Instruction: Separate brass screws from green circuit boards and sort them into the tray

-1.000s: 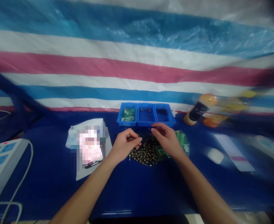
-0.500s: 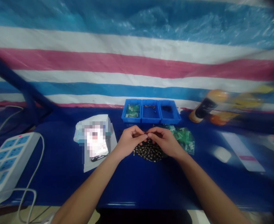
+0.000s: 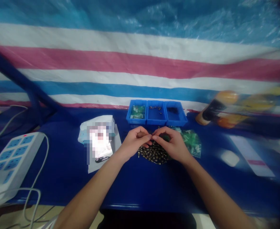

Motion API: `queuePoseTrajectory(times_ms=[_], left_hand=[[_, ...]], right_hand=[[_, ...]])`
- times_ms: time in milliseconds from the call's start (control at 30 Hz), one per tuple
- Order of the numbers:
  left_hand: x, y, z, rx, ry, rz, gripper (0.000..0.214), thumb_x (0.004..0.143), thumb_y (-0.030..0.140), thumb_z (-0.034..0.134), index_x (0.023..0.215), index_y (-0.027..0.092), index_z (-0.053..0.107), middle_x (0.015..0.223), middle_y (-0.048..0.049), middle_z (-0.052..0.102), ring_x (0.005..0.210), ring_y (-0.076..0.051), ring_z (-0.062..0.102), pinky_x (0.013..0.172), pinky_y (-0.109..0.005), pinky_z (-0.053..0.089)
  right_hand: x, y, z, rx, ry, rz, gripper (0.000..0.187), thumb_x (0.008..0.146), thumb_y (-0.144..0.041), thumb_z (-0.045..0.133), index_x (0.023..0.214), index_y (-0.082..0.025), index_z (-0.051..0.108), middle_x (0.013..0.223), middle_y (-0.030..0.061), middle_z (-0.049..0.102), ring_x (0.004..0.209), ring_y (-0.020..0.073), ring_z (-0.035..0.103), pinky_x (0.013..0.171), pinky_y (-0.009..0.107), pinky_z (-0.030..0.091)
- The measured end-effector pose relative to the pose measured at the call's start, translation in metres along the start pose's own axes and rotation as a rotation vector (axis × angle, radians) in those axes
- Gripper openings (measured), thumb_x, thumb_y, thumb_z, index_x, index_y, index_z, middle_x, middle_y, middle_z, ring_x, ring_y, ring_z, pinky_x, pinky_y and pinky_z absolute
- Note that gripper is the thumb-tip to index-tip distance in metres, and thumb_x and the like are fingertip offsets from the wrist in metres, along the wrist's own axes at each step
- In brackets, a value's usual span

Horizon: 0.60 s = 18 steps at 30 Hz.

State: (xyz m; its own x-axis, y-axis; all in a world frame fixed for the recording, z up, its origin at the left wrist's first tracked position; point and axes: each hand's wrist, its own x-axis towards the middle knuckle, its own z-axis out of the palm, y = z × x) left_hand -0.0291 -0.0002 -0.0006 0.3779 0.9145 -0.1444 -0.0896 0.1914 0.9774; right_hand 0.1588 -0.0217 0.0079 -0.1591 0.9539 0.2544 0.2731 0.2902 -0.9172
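Note:
My left hand [image 3: 136, 142] and my right hand [image 3: 170, 143] meet fingertip to fingertip over the middle of the table. Both are pinched closed, and whatever sits between the tips is too small to make out. Below them lies a pile of small dark and brass-coloured metal parts [image 3: 155, 155]. Close by my right hand is a clear bag with green pieces [image 3: 192, 142]. Behind the hands three blue bins stand in a row: the left bin [image 3: 128, 118] holds green packets, the middle bin [image 3: 156, 120] a few small metal pieces, the right bin [image 3: 178, 119] small dark bits.
On the left are a white power strip [image 3: 18, 171] with its cable and a white packet [image 3: 95, 122] on paper with a black object [image 3: 102, 159]. Bottles [image 3: 211, 108], a white rounded case [image 3: 230, 158] and a pale flat box [image 3: 254, 159] stand or lie right. A striped sheet hangs behind.
The whole view has shifted slightly, so the table things appear a little further right and higher. My hands keep the same pinched pose over the pile.

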Motion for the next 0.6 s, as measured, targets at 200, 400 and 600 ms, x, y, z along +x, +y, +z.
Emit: queuePoseTrajectory(times_ms=[200, 400, 600], left_hand=[[-0.0002, -0.0009, 0.0010, -0.012, 0.001, -0.018, 0.022, 0.083, 0.031, 0.072, 0.083, 0.017, 0.055, 0.073, -0.0023, 0.069, 0.071, -0.013, 0.069, 0.063, -0.023, 0.052], [0.0011, -0.0038, -0.0024, 0.016, 0.003, -0.004, 0.021, 0.084, 0.032, 0.071, 0.084, 0.017, 0.056, 0.076, -0.0028, 0.070, 0.074, -0.013, 0.068, 0.065, -0.023, 0.053], [-0.0001, -0.0008, 0.0003, 0.044, 0.026, 0.010, 0.022, 0.082, 0.030, 0.073, 0.081, 0.016, 0.056, 0.077, -0.0032, 0.070, 0.073, -0.012, 0.067, 0.068, -0.024, 0.054]], right_hand=[[0.0022, 0.0068, 0.0030, -0.058, 0.023, 0.019, 0.018, 0.085, -0.040, 0.069, 0.083, -0.022, 0.071, 0.082, 0.0037, 0.071, 0.073, 0.0189, 0.065, 0.068, 0.032, 0.050], [0.0019, 0.0031, 0.0013, -0.094, -0.033, -0.064, 0.012, 0.089, -0.030, 0.063, 0.092, -0.023, 0.073, 0.092, 0.0045, 0.072, 0.083, 0.0187, 0.067, 0.075, 0.033, 0.052], [0.0018, 0.0058, 0.0011, -0.085, -0.008, -0.002, 0.018, 0.084, -0.034, 0.070, 0.097, -0.022, 0.070, 0.092, 0.0036, 0.074, 0.080, 0.0188, 0.068, 0.073, 0.032, 0.052]])
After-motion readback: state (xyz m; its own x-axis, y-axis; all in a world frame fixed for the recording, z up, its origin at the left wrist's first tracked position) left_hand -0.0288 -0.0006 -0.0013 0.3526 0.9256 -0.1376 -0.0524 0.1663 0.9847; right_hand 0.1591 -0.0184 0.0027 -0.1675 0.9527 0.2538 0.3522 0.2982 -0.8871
